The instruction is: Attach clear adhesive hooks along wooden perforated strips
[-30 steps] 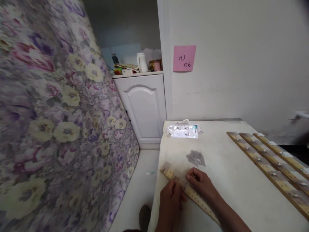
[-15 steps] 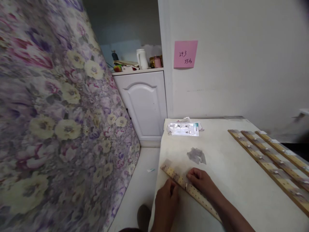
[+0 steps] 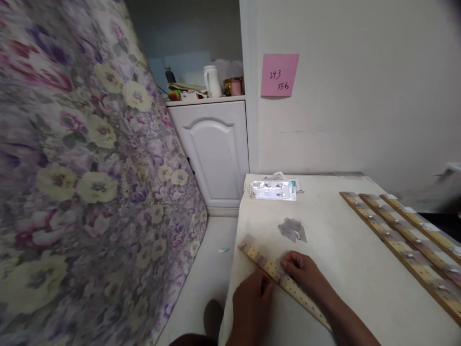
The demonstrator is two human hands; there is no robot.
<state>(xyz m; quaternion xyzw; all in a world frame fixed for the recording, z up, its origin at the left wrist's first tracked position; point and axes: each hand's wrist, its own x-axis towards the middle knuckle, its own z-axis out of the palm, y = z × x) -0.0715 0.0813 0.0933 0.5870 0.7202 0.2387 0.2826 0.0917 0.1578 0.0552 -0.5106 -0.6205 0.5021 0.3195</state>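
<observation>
Where the view starts, a purple-and-cream floral fabric drape (image 3: 90, 192) hangs well left of both hands; a white panelled cabinet door (image 3: 216, 161) stands beyond them. Cream-covered tabletop (image 3: 345, 240): left edge just left of the left hand (image 3: 253, 298), fingers curled at the near edge of a narrow yellow perforated strip (image 3: 300, 295); cannot tell if they grip it. Beyond the hands: clear blister pack (image 3: 272, 191), print illegible; pink square paper note (image 3: 279, 75), handwritten "243", second line unclear. Right hand (image 3: 304, 269): fingertips bunched by the strip's far edge, contents unclear. Bare tabletop runs right of it to three long yellow strips (image 3: 406, 254).
</observation>
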